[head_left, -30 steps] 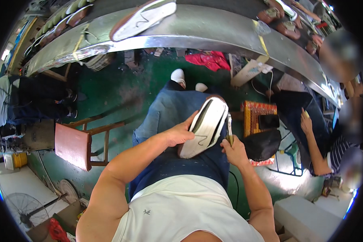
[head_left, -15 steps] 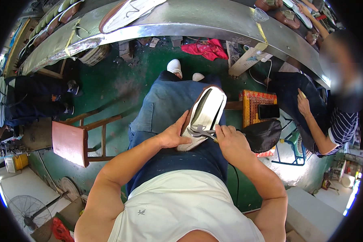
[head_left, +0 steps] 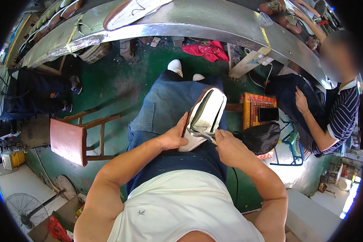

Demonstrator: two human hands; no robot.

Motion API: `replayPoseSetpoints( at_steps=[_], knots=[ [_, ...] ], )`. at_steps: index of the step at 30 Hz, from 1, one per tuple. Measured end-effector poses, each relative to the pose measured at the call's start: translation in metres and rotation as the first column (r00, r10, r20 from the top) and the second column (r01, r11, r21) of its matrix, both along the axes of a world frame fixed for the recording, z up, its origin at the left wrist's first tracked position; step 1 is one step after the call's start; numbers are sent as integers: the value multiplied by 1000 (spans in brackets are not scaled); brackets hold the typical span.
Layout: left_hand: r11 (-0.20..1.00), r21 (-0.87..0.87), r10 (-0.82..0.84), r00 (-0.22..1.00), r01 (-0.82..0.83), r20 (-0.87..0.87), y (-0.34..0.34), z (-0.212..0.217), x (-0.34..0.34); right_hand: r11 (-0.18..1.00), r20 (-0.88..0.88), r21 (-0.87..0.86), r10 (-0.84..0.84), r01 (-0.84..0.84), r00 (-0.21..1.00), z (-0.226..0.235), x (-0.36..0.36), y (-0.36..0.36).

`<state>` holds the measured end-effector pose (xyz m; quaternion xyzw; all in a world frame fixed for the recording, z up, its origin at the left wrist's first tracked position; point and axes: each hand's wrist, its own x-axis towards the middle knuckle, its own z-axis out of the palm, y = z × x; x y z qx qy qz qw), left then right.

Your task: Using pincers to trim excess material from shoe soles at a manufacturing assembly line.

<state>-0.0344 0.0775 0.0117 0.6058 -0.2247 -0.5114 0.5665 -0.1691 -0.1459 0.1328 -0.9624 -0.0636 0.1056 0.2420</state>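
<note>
Denim lap: I am sitting with my jeans (head_left: 171, 107) stretched out ahead, and they are serving as the only bed under the work.
Shoe: the white shoe (head_left: 205, 117) is lying on my right thigh, its brown-edged sole turned up and its toe pointing away from me.
Left hand: my left hand (head_left: 174, 137) is pressing against the near left side of the shoe, fingers curled round its edge and gripping it.
Right hand: my right hand (head_left: 228, 146) is closed round a thin metal tool (head_left: 201, 134), just right of the shoe's near end.
Tool risk: I am judging that the tip could skid off the sole toward my left thumb, since it is pointing that way.
Shoe risk: I am judging that the shoe could roll off my thigh if my left grip loosens.
</note>
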Motion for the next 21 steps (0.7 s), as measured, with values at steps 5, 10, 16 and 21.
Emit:
replayPoseSetpoints(
  at_steps=[5,10,16,21],
  knots=[
    [964,-148,98,815,-220,-572,-7,27,2,975,-523,-166,38,-145,852,40,37,1],
    [847,188,532,790,-498,-305,-32,-16,-12,999,-322,-37,3,-15,947,-19,11,9],
    [820,183,422,788,-543,447,-40,-13,-10,988,-258,57,-127,146,958,-22,-5,12],
    [883,93,332,752,-460,570,-34,-15,-10,996,-138,-30,-91,88,986,-11,0,-7]
  ],
)
